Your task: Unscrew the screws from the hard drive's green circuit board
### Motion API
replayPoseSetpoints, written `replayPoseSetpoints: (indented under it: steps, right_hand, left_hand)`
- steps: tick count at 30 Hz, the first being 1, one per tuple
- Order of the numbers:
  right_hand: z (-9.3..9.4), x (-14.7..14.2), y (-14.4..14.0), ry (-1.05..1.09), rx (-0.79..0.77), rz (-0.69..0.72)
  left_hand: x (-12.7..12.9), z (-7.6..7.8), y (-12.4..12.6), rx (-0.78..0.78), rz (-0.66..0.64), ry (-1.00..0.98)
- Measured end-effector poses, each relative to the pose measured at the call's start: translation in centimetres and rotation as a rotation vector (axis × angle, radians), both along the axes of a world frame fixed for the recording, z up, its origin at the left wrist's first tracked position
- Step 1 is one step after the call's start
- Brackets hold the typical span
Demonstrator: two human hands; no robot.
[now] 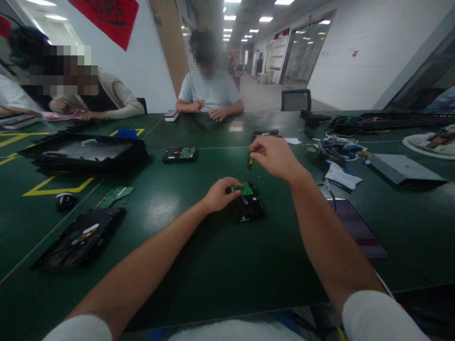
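Note:
In the head view a black hard drive (249,206) with a green circuit board (246,189) at its far end lies on the dark green table. My left hand (222,193) grips its left side, fingers and thumb curled over the board's edge. Above the far end of the drive, my right hand (275,155) pinches a yellow-and-black screwdriver (251,158) pointing downward. The screwdriver's tip is blurred, and I cannot tell whether it touches anything. A few tiny bits, perhaps screws (259,177), lie just past the drive.
Another hard drive (180,154) lies farther off. On the left are a dark opened casing (81,237), a loose circuit board (115,196) and stacked black trays (85,149). A tablet (359,227), gloves (341,176) and a metal box (407,169) lie right. Two co-workers sit opposite.

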State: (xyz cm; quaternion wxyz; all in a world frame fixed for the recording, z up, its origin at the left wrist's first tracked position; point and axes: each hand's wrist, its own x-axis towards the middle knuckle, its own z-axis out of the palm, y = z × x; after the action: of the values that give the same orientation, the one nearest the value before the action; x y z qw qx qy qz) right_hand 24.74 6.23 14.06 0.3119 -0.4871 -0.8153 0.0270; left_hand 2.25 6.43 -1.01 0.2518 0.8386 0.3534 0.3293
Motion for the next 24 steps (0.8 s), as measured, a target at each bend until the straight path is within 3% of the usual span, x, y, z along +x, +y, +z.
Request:
replayPoseSetpoints:
  steps: [18,24]
  right_hand:
    - [0.04,0.10,-0.04,-0.029,0.024,0.032]
    - [-0.15,0.17,-0.12,0.064,-0.009,0.007]
  left_hand:
    - [-0.06,-0.20,0.09,-0.004,0.006,0.006]
    - [-0.14,-0.19,0.09,-0.003,0.002,0.010]
